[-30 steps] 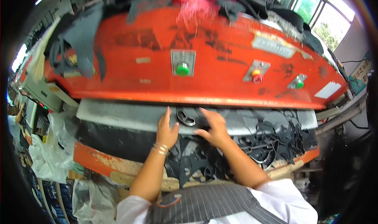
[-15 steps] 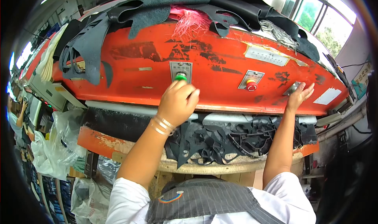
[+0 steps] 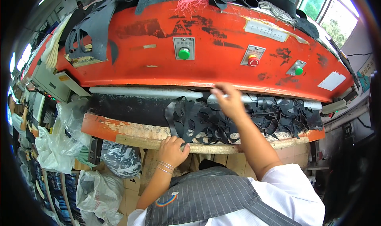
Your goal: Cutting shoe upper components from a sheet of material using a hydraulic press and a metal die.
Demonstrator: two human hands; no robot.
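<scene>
My left hand (image 3: 173, 152) is at the front edge of the bench, its fingers and thumb closed on the near edge of a black leather sheet with holes cut through it (image 3: 198, 124). Part of that grip is hidden by the hand itself. Farther back, my right hand (image 3: 230, 102) is above the sheet near the white board (image 3: 158, 92), fingers apart, holding nothing that shows. Dark cutting dies (image 3: 274, 116) lie among the leather at the right. Above stands the red machine beam (image 3: 158, 69) with a left green button (image 3: 183, 53) and a right green button (image 3: 298, 70).
A red stop button (image 3: 253, 60) is between the green ones. Black leather pieces (image 3: 95, 27) and pink strings (image 3: 190, 1) drape over the beam. Plastic bags (image 3: 59, 146) and a camouflage-patterned bundle (image 3: 121, 158) are at the left. Another person (image 3: 18, 118) is at the far left.
Both hands have left the button panels and come down to the bench: the left to the leather's near edge, the right inward over the sheet. The view has tilted lower.
</scene>
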